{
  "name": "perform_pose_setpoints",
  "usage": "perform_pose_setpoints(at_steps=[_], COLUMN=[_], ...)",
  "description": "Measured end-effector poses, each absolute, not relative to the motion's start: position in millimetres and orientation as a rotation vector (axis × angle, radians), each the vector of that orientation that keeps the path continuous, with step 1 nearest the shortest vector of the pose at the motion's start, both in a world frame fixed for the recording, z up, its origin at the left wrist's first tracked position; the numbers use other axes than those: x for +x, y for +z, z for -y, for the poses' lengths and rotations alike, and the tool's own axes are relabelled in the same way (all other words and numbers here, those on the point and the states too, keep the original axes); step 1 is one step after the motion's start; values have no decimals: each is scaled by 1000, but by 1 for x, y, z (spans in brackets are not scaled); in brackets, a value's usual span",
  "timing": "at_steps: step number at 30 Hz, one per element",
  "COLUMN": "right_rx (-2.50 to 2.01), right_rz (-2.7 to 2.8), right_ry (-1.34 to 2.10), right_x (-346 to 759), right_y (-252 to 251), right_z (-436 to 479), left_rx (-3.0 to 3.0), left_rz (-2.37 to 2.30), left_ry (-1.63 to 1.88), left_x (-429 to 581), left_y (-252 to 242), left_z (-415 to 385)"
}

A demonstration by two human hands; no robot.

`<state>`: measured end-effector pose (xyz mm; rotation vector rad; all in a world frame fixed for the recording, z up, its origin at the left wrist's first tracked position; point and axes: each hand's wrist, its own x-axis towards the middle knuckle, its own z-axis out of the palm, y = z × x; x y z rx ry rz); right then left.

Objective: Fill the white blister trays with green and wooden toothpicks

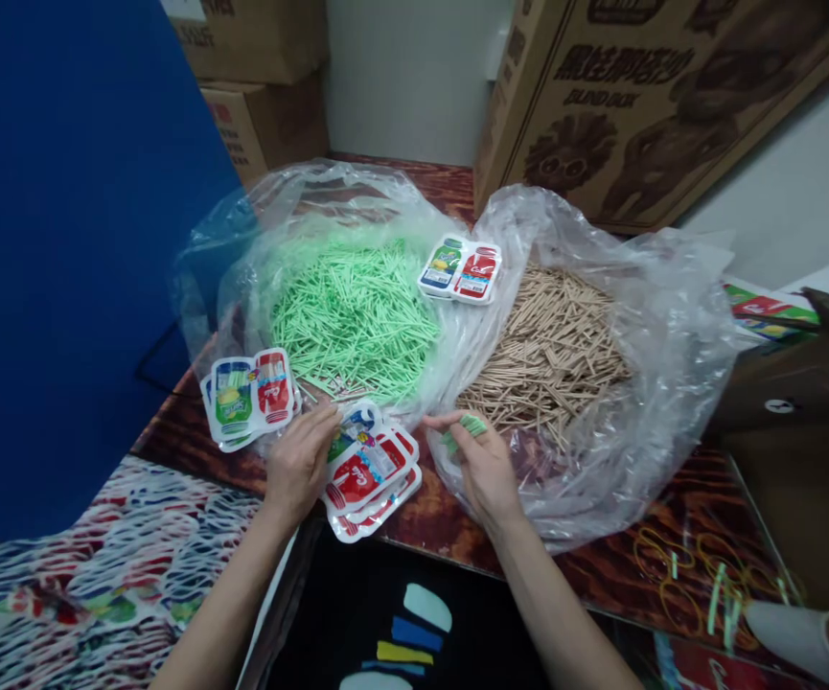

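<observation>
My left hand (303,458) grips the left edge of the top packet in a small pile of printed Cola-and-Sprite packets (369,470) at the table's front edge. In my right hand (484,470) a short bunch of light green sticks (466,431) is pinched between thumb and fingers, to the right of that pile. Behind both hands lies a heap of loose green sticks (360,321) in a clear plastic bag (342,182). More of the same packets (250,395) lie left of my left hand. One packet (461,269) rests between the two bags.
Brown sticks (550,345) fill a second clear bag (679,326) on the right. A large carton (622,115) stands behind it. A blue panel (83,240) borders the left. Rubber bands (679,575) and a paper cup (809,637) are at lower right.
</observation>
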<state>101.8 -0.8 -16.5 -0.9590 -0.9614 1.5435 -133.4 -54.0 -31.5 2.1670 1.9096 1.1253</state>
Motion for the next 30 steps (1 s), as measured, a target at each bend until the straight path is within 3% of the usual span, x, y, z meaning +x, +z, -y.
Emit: perform_pose_setpoints(at_steps=[4,11,20,30], right_rx=[-904,-615,-633,-709], right_rz=[919,621,519,575], right_ry=[1560,1884,2069,1957], right_x=[100,64,31,48], right_y=[2,30,38,34], right_z=[-14,-45,-42,-34], left_rx=[2119,1998,1613,1464], left_rz=[-1845,-1731,-1782,-1742], left_ry=[1169,1302,1443,1444], left_x=[-132,-113,-95,-87], left_y=[-25,-17,-13,-22], left_z=[53,49,48,49])
